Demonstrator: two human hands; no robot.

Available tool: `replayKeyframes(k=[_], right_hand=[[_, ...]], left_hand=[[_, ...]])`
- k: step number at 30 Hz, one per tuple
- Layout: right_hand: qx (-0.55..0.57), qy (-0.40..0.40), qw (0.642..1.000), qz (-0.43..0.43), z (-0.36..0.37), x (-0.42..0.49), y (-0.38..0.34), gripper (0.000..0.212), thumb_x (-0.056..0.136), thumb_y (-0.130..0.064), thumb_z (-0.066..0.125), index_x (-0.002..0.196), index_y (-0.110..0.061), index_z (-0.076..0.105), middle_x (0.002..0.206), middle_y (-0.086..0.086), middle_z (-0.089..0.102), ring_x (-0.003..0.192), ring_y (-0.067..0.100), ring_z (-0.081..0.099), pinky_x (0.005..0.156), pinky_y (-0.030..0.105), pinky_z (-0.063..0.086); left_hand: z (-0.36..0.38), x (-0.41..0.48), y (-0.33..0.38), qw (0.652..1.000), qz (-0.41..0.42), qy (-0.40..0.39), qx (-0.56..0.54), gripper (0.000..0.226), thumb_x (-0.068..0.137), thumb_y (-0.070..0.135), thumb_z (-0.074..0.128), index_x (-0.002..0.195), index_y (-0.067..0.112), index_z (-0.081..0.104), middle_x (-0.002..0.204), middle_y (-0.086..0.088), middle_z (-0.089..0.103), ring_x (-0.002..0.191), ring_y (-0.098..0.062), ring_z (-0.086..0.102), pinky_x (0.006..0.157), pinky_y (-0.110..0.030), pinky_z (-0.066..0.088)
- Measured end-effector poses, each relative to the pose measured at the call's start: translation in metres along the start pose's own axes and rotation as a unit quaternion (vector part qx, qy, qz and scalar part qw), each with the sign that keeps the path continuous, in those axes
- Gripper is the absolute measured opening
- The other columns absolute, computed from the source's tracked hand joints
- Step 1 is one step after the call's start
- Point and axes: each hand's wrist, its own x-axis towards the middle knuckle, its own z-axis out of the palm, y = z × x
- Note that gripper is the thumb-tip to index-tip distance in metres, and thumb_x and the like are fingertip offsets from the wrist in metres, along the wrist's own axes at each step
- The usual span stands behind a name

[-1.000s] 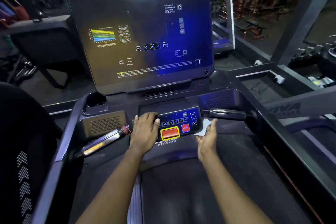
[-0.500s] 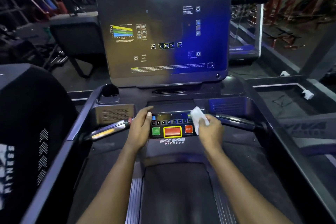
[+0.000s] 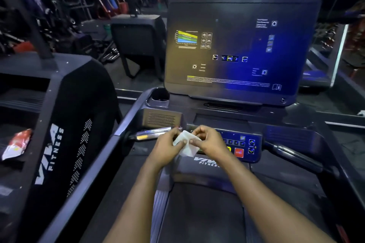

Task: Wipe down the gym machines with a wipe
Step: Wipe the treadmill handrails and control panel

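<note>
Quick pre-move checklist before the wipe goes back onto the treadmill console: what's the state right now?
1. Wipe in hand: ok, pinched between left hand and right hand.
2. Wipe opened flat for wiping: not ok, partly folded between the fingers.
3. Wipe on a surface: not ok, held above the button panel.
4. Red stop button clear of the hands: ok, right of them.
5. Left handle unobstructed: ok.
6. Wipe dampness: cannot tell.
</note>
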Motion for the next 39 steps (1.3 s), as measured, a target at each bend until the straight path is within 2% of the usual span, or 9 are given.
replayKeyframes(k=[3,5,8,14,19,23,29,34,39], right_hand=[[-0.059,0.111,0.992,-0.02,0.001,0.014,0.003,0.017,0.082,-0.013,0.081,0.091,-0.022,0.071,0.086,-0.007,0.072,0.081,0.01,0.065,0.075,0.019,0.052],[-0.138,0.179,0.973,-0.036,-0.007,0.023,0.008,0.024,0.086,-0.02,0.078,0.108,-0.022,0.071,0.106,-0.002,0.07,0.101,0.015,0.064,0.094,0.031,0.052],[-0.238,0.158,0.958,-0.016,-0.022,0.033,0.015,0.039,0.093,-0.028,0.07,0.131,-0.02,0.063,0.132,0.006,0.064,0.129,0.027,0.053,0.111,0.044,0.039],[-0.362,0.108,0.922,-0.084,-0.028,0.029,0.035,0.042,0.101,-0.035,0.056,0.14,-0.019,0.059,0.143,0.003,0.059,0.136,0.019,0.051,0.112,0.038,0.033],[-0.383,0.104,0.913,-0.098,-0.03,0.031,0.037,0.042,0.101,-0.034,0.055,0.141,-0.019,0.058,0.144,0.003,0.059,0.137,0.019,0.05,0.112,0.039,0.034],[-0.393,0.113,0.906,-0.104,-0.027,0.028,0.038,0.043,0.102,-0.035,0.052,0.142,-0.02,0.057,0.144,0.003,0.058,0.136,0.019,0.05,0.112,0.041,0.033],[-0.401,0.116,0.903,-0.1,-0.024,0.028,0.039,0.043,0.103,-0.035,0.049,0.143,-0.019,0.055,0.146,0.003,0.056,0.138,0.019,0.048,0.114,0.039,0.029],[-0.4,0.12,0.901,-0.115,-0.023,0.028,0.042,0.041,0.103,-0.033,0.05,0.139,-0.016,0.059,0.143,0.003,0.059,0.136,0.02,0.05,0.111,0.039,0.031],[-0.401,0.123,0.901,-0.111,-0.022,0.028,0.041,0.042,0.105,-0.035,0.045,0.141,-0.017,0.057,0.144,0.003,0.059,0.136,0.019,0.05,0.113,0.04,0.03]], left_hand=[[-0.003,-0.005,-0.011,0.988,-0.053,0.14,0.028,0.012,0.091,0.011,0.064,0.084,0.014,0.054,0.078,-0.003,0.062,0.075,-0.02,0.056,0.067,-0.036,0.041],[0.0,-0.01,-0.018,0.971,-0.12,0.207,0.026,0.007,0.096,0.01,0.059,0.101,0.006,0.058,0.09,-0.017,0.064,0.086,-0.034,0.059,0.072,-0.041,0.044],[0.02,-0.013,-0.023,0.956,-0.182,0.229,0.021,0.023,0.099,0.005,0.052,0.121,0.002,0.057,0.104,-0.029,0.064,0.097,-0.046,0.061,0.08,-0.047,0.048],[0.092,-0.008,0.003,0.972,-0.167,0.167,0.008,0.051,0.095,-0.006,0.044,0.143,0.011,0.049,0.103,-0.025,0.067,0.097,-0.043,0.064,0.078,-0.046,0.047],[0.115,-0.008,0.006,0.967,-0.16,0.175,-0.092,0.055,0.101,0.002,0.047,0.154,-0.003,0.03,0.155,-0.025,0.04,0.141,-0.038,0.04,0.115,-0.037,0.03],[0.104,0.01,0.002,0.966,-0.167,0.162,-0.112,0.049,0.107,0.019,0.045,0.151,0.0,0.034,0.148,-0.025,0.047,0.133,-0.039,0.046,0.105,-0.035,0.033],[0.119,-0.021,0.004,0.962,-0.175,0.159,-0.134,0.059,0.109,0.03,0.04,0.159,0.006,0.022,0.165,-0.012,0.027,0.151,-0.025,0.025,0.122,-0.031,0.017],[0.099,0.014,0.003,0.958,-0.203,0.138,-0.146,0.05,0.11,0.032,0.035,0.154,0.008,0.033,0.148,-0.02,0.049,0.136,-0.035,0.045,0.105,-0.032,0.033],[0.118,-0.017,0.003,0.957,-0.185,0.162,-0.155,0.057,0.11,0.035,0.034,0.16,0.012,0.022,0.163,-0.009,0.031,0.149,-0.025,0.03,0.119,-0.032,0.021]])
